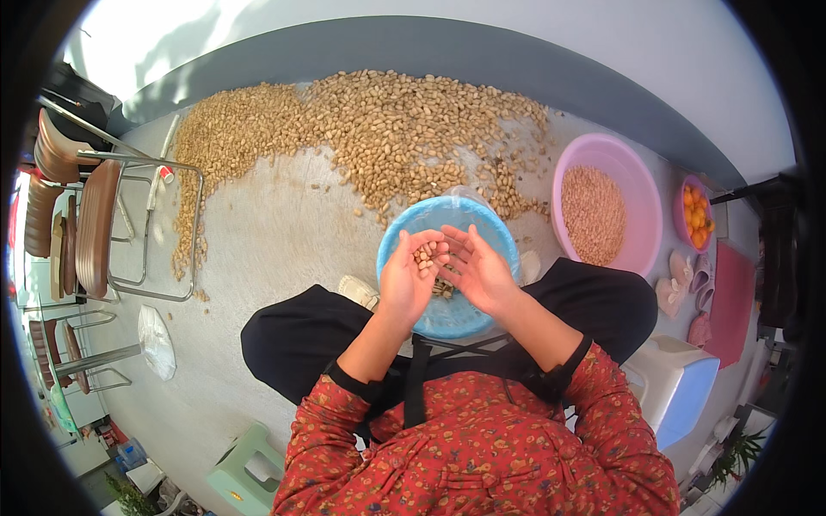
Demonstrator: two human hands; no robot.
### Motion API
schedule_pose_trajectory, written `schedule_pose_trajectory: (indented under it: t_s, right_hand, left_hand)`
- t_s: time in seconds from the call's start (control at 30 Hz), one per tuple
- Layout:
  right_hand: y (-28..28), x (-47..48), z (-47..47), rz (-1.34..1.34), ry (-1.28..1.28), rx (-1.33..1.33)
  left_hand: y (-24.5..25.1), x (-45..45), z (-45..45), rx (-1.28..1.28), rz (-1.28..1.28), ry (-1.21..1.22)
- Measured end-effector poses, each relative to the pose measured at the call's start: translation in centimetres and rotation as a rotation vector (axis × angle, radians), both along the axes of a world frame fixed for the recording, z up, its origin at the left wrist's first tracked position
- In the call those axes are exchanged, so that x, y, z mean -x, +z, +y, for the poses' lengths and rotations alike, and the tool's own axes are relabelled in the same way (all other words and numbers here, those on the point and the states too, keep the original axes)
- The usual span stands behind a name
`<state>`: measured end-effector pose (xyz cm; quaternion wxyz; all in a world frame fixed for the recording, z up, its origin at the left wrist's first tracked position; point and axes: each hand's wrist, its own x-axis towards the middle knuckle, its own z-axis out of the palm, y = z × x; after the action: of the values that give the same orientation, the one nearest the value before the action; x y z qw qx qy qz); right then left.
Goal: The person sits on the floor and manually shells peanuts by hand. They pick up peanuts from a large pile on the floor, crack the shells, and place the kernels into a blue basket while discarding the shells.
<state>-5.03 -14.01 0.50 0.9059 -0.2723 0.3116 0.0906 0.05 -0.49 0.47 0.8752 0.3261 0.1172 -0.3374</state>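
Observation:
My left hand (410,274) is cupped palm up above a blue plastic basin (444,326), with several shelled peanut kernels (426,255) lying in its palm and fingers. My right hand (481,267) faces it with fingers spread; I see nothing held in it, and its fingertips are close to the left ones. Clear plastic film shows at the basin's far rim. Down in the basin, partly hidden by my right hand, lie what look like peanut shells (443,288). Beyond the basin, a wide heap of unshelled peanuts (387,122) spreads over the floor along the wall.
A pink basin (645,200) of shelled kernels stands at the right, near a smaller pink basin (679,213) of orange fruit. Slippers (674,280) and a silver and blue stool-like object (674,380) are nearer. Folding chairs (100,226) stand left; a green plastic stool (242,461) is lower left.

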Motion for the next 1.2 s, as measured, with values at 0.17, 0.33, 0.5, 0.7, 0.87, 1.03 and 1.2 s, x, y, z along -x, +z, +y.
schedule_pose_trajectory:
  t_s: [0.17,0.33,0.5,0.7,0.87,1.03,1.2]
  right_hand:
    - [-1.1,-1.2,2.9,-0.200,-0.070,-0.410]
    - [-2.8,-1.1,3.0,-0.187,-0.175,-0.564]
    - [-4.4,-2.2,-3.3,-0.054,-0.454,-0.366]
    - [-2.7,-2.7,-19.8,-0.116,-1.311,-0.211]
    - [-7.5,-4.9,-21.0,0.250,-1.088,0.043]
    - [-15.2,-11.2,-17.5,0.275,-0.364,0.520]
    - [-21.4,-17.5,-15.9,0.156,0.695,1.311]
  left_hand:
    - [1.7,1.3,-0.7,-0.538,-0.935,-0.055]
    - [2.6,1.4,-1.6,-0.694,-1.443,-0.133]
    - [2.4,0.8,-0.3,-0.767,-1.354,-0.050]
    - [0.9,0.3,0.3,-0.698,-0.756,0.050]
    - [0.1,0.3,0.2,-0.682,-0.599,0.000]
    - [0.0,0.2,0.2,-0.680,-0.449,-0.095]
    - [-0.4,0.1,0.3,-0.679,-0.354,-0.256]
